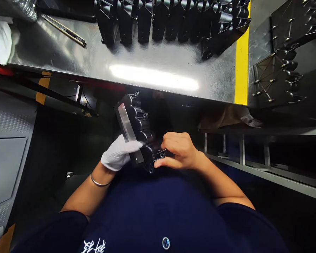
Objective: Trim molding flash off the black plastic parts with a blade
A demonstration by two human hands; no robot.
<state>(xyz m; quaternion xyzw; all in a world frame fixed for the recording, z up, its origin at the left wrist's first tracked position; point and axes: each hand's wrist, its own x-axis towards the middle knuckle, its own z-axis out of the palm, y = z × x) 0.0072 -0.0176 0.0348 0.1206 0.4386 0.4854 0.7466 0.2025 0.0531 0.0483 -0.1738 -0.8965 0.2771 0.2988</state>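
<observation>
My left hand, in a white glove, is closed around a black moulded part in front of my body. The part has a scalloped side, small ring-shaped lugs and a flat, shiny strip-like face; my left thumb lies across this face. At the part's lower right end is my bare right hand, its fingers curled and the thumb stretched toward a lug. A thin dark sliver shows between thumb and forefinger; I cannot tell whether it is a tool or belongs to the part.
Beyond my hands runs a metal table with a row of similar black parts along its far side. A slim metal tool and a white cloth lie left. More black parts stand right, past yellow tape.
</observation>
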